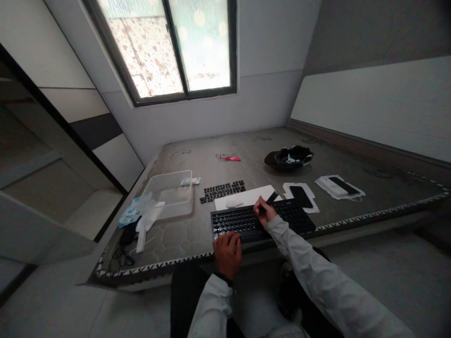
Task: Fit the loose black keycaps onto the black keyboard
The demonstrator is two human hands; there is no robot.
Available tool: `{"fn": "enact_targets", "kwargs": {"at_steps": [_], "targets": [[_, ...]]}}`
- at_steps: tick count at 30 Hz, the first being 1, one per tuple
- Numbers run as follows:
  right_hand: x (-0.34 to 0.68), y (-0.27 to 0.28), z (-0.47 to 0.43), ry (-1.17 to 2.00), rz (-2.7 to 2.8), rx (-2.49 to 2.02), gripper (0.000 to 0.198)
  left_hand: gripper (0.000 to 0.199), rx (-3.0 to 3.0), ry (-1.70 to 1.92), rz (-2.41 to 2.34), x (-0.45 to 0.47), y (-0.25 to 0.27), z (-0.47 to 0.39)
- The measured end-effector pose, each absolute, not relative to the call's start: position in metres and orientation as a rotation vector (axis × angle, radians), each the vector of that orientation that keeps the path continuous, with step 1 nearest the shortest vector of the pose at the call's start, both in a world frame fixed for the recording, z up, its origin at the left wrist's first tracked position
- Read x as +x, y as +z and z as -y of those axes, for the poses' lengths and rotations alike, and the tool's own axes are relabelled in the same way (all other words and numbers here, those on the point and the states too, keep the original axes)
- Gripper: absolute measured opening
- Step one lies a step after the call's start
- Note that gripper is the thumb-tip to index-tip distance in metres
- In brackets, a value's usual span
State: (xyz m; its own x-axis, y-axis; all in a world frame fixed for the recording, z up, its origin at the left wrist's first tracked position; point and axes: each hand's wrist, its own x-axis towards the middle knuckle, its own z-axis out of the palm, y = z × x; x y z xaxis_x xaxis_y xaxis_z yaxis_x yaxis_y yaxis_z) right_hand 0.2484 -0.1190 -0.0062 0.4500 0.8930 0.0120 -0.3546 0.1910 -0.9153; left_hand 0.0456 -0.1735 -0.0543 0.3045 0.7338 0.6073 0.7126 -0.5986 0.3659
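A black keyboard (252,220) lies along the front edge of the mattress; its left part shows bare key positions. At its near left corner, my left hand (228,256) grips the front edge with bent fingers. My right hand (265,211) is over the middle of the keyboard, fingers closed around a slim black-handled tool (273,197). The tool slants up to the right, and its lower end is hidden by my hand. Behind the keyboard, loose black keycaps (223,190) stand in rows. A white sheet (252,195) with a crumpled white tissue (233,202) lies between them.
On the left stands a clear plastic bin (172,195), beside plastic wrappers (150,216) and a black cable (121,256). To the right are a dark phone (300,196) on white paper and another white packet (338,187). A dark cap (289,158) and red packet (229,158) lie farther back.
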Motion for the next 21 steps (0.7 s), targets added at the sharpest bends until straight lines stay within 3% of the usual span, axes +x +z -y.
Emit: {"fn": "enact_targets", "kwargs": {"at_steps": [7,21], "targets": [[0.233,-0.017,0.124,0.959,0.541,-0.967,0.053,0.035,2.623,1.047,-1.263,0.064,-0.064,0.182],[0.228,-0.031,0.128,0.948,0.438,-1.004,0.05,0.032,2.541,1.046,-1.265,0.065,-0.066,0.177]]}}
